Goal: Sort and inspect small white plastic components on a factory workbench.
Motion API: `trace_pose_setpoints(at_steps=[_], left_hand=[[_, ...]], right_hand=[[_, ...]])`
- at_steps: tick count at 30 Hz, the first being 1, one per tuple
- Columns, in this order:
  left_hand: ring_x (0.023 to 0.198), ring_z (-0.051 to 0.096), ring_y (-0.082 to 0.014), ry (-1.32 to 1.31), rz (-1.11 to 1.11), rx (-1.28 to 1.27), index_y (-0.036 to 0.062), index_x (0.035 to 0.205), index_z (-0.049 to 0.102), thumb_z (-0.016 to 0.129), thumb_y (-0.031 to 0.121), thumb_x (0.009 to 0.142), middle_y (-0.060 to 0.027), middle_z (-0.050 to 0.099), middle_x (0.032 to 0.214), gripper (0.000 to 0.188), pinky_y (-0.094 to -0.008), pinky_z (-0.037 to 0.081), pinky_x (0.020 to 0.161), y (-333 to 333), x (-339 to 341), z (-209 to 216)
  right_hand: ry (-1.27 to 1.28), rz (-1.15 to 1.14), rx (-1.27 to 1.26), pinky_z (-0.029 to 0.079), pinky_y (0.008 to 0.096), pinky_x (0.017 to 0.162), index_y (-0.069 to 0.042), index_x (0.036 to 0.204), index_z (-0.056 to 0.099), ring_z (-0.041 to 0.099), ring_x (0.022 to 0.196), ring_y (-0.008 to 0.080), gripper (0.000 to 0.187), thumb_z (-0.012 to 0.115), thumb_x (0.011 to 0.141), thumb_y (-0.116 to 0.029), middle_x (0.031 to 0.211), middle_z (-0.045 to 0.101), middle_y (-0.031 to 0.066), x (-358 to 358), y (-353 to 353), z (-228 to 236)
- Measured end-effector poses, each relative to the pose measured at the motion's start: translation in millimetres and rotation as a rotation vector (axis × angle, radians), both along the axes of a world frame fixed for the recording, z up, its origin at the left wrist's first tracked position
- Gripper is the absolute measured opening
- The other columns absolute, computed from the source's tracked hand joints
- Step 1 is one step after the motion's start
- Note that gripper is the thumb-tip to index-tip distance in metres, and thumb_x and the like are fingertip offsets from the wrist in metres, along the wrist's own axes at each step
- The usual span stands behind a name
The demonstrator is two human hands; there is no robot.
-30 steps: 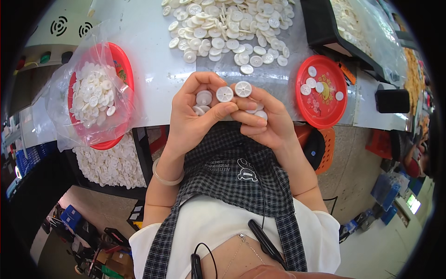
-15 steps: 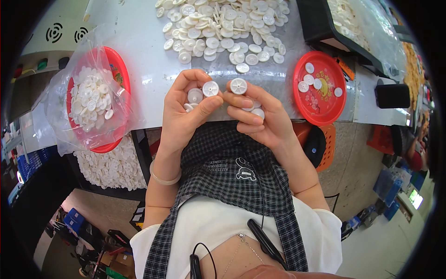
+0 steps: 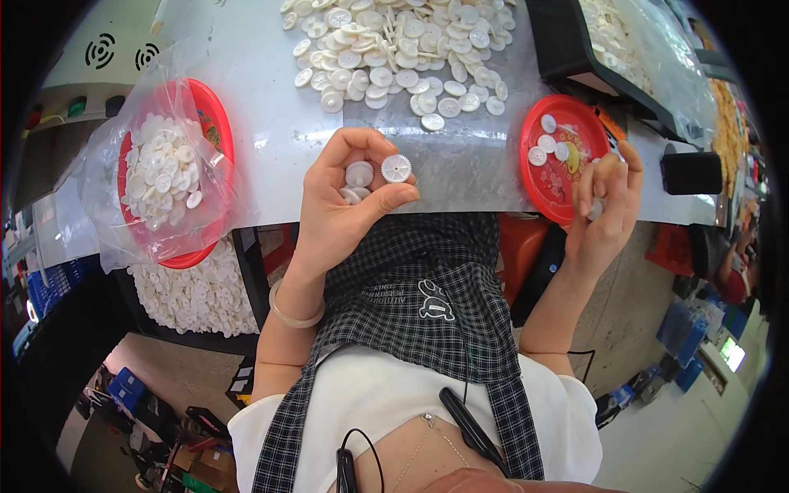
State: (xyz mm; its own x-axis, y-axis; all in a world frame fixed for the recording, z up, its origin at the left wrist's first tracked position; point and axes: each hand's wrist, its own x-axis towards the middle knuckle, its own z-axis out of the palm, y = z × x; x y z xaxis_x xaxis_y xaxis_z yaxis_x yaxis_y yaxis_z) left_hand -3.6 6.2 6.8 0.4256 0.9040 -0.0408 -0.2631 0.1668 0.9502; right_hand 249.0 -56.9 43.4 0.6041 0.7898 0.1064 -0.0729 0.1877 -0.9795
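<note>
My left hand point(image 3: 341, 201) pinches a white plastic gear point(image 3: 396, 168) between thumb and fingertips, its toothed rim and spoked face turned up. More white gears point(image 3: 359, 173) rest in that palm behind the curled fingers. My right hand point(image 3: 604, 209) is at the right edge of a red plate point(image 3: 542, 191), fingers bent. A white gear point(image 3: 597, 209) shows inside those fingers; whether the fingertips hold another one cannot be seen. Several white gears point(image 3: 548, 123) lie on the plate, and my right hand covers part of its right side.
A large heap of white gears point(image 3: 403, 57) spreads over the far table. At left, a red basin point(image 3: 222, 123) holds a clear bag of white parts, above a bin of more parts point(image 3: 193, 287). A black tray point(image 3: 567, 49) and a black phone-like object point(image 3: 692, 173) are at right.
My right hand has moved right, from beside my left hand to the red plate. The gear it held up at its fingertips is out of sight. My left hand has shifted slightly right.
</note>
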Motion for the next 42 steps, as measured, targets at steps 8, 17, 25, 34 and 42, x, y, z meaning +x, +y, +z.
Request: trace_pose_setpoints(at_steps=[8, 17, 25, 34, 42], left_hand=[[0.062, 0.047, -0.0025, -0.251, -0.046, -0.275, 0.0046, 0.113, 0.048, 0.066, 0.007, 0.088, -0.0074, 0.061, 0.098, 0.031, -0.0146, 0.035, 0.045, 7, -11, -2], [0.058, 0.045, -0.0060, 0.298, 0.123, 0.115, 0.0005, 0.098, 0.062, 0.069, 0.004, 0.085, -0.0002, 0.050, 0.072, 0.016, -0.0220, 0.036, 0.045, 26, 9, 7], [0.057, 0.057, -0.0179, 0.755, 0.158, 0.646, 0.0084, 0.093, 0.073, 0.076, 0.012, 0.077, -0.0071, 0.058, 0.070, 0.016, -0.0287, 0.044, 0.051, 51, 44, 1], [0.049, 0.049, -0.0093, 0.559, 0.222, 0.519, 0.0058, 0.090, 0.070, 0.070, 0.013, 0.086, -0.0029, 0.055, 0.068, 0.008, -0.0228, 0.040, 0.049, 48, 35, 1], [0.068, 0.035, -0.0074, -0.958, -0.190, -0.849, 0.0031, 0.107, 0.048, 0.038, 0.020, 0.105, 0.0005, 0.033, 0.084, 0.020, -0.0173, 0.032, 0.045, 17, -1, 8]], right_hand=[[-0.668, 0.200, -0.101, 0.032, 0.0205, 0.052, -0.005, 0.093, 0.067, 0.041, 0.058, 0.0031, 0.010, 0.070, 0.084, -0.002, 0.072, 0.053, -0.0041, -49, 23, -14], [-0.993, 0.289, -0.163, 0.038, 0.0278, 0.046, -0.011, 0.094, 0.071, 0.047, 0.051, 0.0116, 0.020, 0.078, 0.075, -0.013, 0.069, 0.052, 0.0013, -67, 45, -40], [-0.879, 0.374, -0.242, 0.041, 0.0297, 0.048, -0.010, 0.098, 0.067, 0.053, 0.053, 0.0146, 0.021, 0.075, 0.078, -0.013, 0.071, 0.052, 0.0033, -63, 28, -27], [-0.961, 0.196, -0.239, 0.037, 0.0299, 0.049, -0.010, 0.103, 0.068, 0.045, 0.052, 0.0143, 0.022, 0.071, 0.081, -0.007, 0.067, 0.048, 0.0035, -57, 50, -24], [-1.077, 0.290, -0.255, 0.040, 0.0320, 0.051, -0.011, 0.105, 0.068, 0.049, 0.055, 0.0173, 0.025, 0.070, 0.080, -0.008, 0.068, 0.048, 0.0038, -56, 62, -27]])
